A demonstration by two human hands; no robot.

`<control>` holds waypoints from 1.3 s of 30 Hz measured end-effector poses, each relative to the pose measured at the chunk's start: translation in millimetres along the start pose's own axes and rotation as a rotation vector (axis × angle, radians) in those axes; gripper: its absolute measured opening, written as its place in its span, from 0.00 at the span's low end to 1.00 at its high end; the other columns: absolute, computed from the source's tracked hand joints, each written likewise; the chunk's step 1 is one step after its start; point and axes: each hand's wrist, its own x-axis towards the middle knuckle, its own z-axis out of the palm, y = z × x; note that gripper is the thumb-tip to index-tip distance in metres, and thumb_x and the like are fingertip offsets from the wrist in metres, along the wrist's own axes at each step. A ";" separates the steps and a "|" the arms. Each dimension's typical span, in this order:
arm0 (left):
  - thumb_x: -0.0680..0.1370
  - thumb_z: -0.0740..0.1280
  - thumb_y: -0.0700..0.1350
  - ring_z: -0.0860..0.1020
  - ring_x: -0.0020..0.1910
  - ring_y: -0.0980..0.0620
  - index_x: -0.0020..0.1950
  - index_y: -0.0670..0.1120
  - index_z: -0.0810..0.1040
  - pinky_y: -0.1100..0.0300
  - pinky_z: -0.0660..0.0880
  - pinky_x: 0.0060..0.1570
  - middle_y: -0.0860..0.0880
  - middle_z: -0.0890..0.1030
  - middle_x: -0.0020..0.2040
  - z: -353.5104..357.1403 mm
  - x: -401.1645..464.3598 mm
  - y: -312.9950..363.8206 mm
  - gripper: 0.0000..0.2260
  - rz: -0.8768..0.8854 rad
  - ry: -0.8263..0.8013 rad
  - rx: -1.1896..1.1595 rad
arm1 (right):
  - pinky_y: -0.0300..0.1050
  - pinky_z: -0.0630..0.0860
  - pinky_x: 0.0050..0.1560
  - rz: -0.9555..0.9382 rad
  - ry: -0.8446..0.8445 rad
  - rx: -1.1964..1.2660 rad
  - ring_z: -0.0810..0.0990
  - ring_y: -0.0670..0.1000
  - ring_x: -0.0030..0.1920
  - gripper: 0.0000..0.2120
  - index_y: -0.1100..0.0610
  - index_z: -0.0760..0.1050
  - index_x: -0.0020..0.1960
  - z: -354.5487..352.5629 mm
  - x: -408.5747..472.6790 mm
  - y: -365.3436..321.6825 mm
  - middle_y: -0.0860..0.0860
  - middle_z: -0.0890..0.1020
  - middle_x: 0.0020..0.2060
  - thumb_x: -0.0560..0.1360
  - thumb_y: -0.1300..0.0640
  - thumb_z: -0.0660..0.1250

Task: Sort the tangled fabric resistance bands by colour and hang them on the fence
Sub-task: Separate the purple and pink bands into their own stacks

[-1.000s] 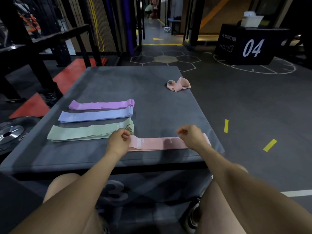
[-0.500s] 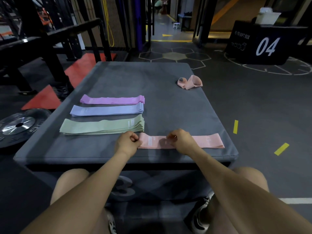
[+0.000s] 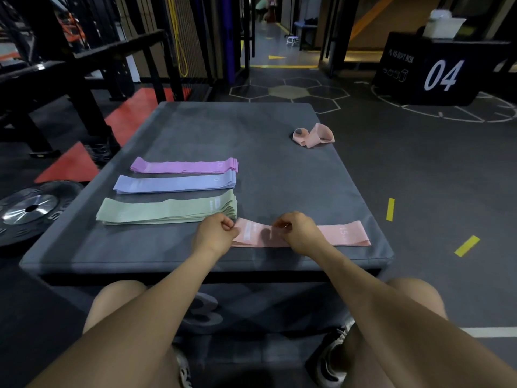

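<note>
Head view: left hand (image 3: pixel 214 233) and right hand (image 3: pixel 299 232) fingers both pinch the flat pink band (image 3: pixel 341 233) on the worktop (image 3: pixel 268 130), beside the green stack (image 3: pixel 167 210).

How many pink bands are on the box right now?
2: a flat pink band at the near edge, pinched by both hands, and a crumpled pink band at the far right corner. More may lie stacked beneath.

Dim gym, dark grey floor (image 3: pixel 419 169) with white hexagon outlines (image 3: pixel 288 92), red patches (image 3: pixel 131 113) left, yellow tape marks (image 3: pixel 390 209) right. Grey padded table (image 3: pixel 251 130) in centre. Black plyo box (image 3: pixel 436 74) marked 04 far right – white container on top. Weight plate (image 3: pixel 30 208) on floor left, black rack (image 3: pixel 84 60) behind. Lit corridor (image 3: pixel 277 37) straight ahead.
</note>
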 end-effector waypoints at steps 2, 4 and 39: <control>0.72 0.71 0.42 0.75 0.41 0.49 0.37 0.48 0.76 0.62 0.70 0.44 0.53 0.76 0.34 -1.8 0.7 2.5 0.06 0.011 0.000 0.020 | 0.38 0.71 0.52 -0.019 0.014 0.009 0.79 0.53 0.55 0.12 0.56 0.80 0.57 -1.2 2.0 -3.4 0.52 0.82 0.54 0.76 0.62 0.63; 0.74 0.69 0.42 0.75 0.42 0.50 0.43 0.45 0.80 0.65 0.66 0.43 0.51 0.77 0.39 -4.1 1.8 4.5 0.01 0.025 0.001 0.027 | 0.39 0.71 0.52 -0.047 0.008 0.028 0.78 0.53 0.56 0.12 0.56 0.79 0.58 -1.5 3.8 -8.9 0.52 0.81 0.55 0.76 0.62 0.63; 0.70 0.72 0.37 0.75 0.40 0.49 0.36 0.49 0.71 0.61 0.71 0.43 0.48 0.77 0.37 -4.2 7.8 7.7 0.12 -0.108 -0.115 -0.105 | 0.41 0.74 0.55 -0.001 -0.080 0.041 0.80 0.53 0.54 0.12 0.54 0.80 0.57 -1.1 6.2 1.5 0.52 0.82 0.54 0.76 0.59 0.64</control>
